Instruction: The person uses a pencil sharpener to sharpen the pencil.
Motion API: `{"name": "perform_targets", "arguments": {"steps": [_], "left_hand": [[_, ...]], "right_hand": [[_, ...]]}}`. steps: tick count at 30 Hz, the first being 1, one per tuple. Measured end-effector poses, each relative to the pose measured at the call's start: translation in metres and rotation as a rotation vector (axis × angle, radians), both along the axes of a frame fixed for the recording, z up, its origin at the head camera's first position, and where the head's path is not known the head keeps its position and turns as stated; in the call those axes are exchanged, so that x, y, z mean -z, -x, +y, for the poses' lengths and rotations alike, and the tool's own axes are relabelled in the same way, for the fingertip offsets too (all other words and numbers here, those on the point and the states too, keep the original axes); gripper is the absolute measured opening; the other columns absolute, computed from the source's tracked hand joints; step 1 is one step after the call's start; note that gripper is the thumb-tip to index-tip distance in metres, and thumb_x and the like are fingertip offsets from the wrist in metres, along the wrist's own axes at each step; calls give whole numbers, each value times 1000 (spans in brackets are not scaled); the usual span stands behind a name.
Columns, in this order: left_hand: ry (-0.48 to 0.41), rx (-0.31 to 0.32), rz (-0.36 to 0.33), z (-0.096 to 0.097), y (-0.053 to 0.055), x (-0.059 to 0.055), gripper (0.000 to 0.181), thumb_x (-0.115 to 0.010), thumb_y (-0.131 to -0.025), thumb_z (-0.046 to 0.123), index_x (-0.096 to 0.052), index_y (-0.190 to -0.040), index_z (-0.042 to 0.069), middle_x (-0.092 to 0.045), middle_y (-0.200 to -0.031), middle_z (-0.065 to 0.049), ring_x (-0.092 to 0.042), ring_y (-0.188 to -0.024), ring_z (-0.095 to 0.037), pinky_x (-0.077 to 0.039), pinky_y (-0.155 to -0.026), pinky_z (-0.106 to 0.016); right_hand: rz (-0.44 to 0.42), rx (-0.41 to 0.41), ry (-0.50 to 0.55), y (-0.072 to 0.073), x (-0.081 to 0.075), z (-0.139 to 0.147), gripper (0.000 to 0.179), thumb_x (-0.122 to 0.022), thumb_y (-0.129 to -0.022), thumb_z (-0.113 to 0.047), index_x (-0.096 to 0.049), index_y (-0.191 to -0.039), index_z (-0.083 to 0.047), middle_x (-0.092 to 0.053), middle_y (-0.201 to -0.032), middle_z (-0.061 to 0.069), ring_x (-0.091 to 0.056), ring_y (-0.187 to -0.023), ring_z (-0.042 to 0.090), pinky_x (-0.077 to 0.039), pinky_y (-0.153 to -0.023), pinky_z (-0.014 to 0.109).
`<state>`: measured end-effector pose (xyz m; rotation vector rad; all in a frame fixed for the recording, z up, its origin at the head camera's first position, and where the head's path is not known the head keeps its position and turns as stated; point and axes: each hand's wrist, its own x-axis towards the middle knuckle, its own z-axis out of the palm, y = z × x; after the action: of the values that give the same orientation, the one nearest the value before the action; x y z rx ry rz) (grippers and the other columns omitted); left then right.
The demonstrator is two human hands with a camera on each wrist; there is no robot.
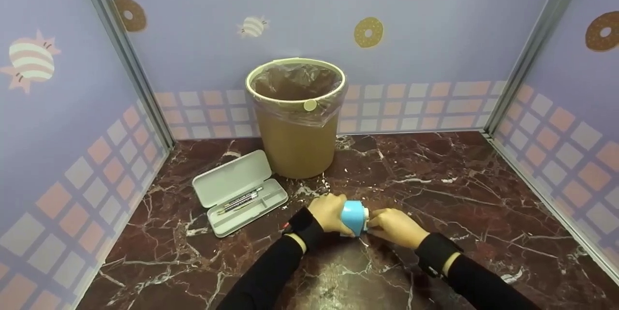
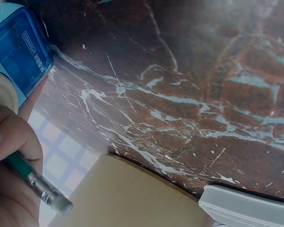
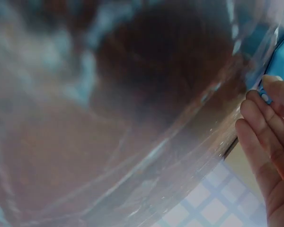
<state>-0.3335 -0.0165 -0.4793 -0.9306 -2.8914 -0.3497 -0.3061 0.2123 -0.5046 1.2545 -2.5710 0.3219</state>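
Note:
A blue crank pencil sharpener stands between the two hands. My left hand is curled about its round cream front, with fingers along the blue body. Out of that same hand pokes a green pencil with a metal band and a pale eraser end; its tip is hidden. On the opposite side, my right hand pinches the sharpener's small crank handle between thumb and forefinger. The other right fingers stretch out beside it.
Left of the hands lies an open pale pencil case with several pencils inside. Behind stands a tan bin lined with a clear bag. Patterned walls close off the back and sides of the dark marbled tabletop.

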Motion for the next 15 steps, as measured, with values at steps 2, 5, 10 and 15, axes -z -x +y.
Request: {"name": "perform_targets", "arguments": {"steps": [2,5,10,15], "left_hand": [[8,-12,0,0,-1,-1,66,-95,-59,53,-65,-100,10,-73,-89,-5,-70,-78,-21,-56,-64,-37],[15,-19,-5,0,-2,-3,66,-95,-60,52,-65,-100,9,-74,-90,-5,-71,-78,-22,-57,-65,-38],[30,-20,-2,-1,-2,-3,66,-95,-59,51,-65,-100,10,-73,-89,-5,-70,-78,-21,-56,-65,-37],[40,-16,11,1,-3,-2,67,-95,-59,52,-65,-101,10,-73,-89,-4,-70,-78,-20,-56,-66,-36]], "right_hand": [[4,-11,10,-5,-2,0,4,-80,-85,-12,-79,-87,-8,-74,-86,4,-72,-75,16,-59,-69,31],[17,-21,19,-13,-7,0,4,-80,-86,-12,-78,-87,-10,-72,-85,2,-70,-75,13,-59,-69,28],[50,-37,28,-24,-21,3,9,-82,-83,-12,-79,-92,-11,-71,-86,1,-69,-75,12,-58,-69,27],[71,-32,-1,-31,-30,6,13,-81,-83,-11,-80,-96,-10,-71,-89,1,-70,-77,14,-58,-69,28]]}}
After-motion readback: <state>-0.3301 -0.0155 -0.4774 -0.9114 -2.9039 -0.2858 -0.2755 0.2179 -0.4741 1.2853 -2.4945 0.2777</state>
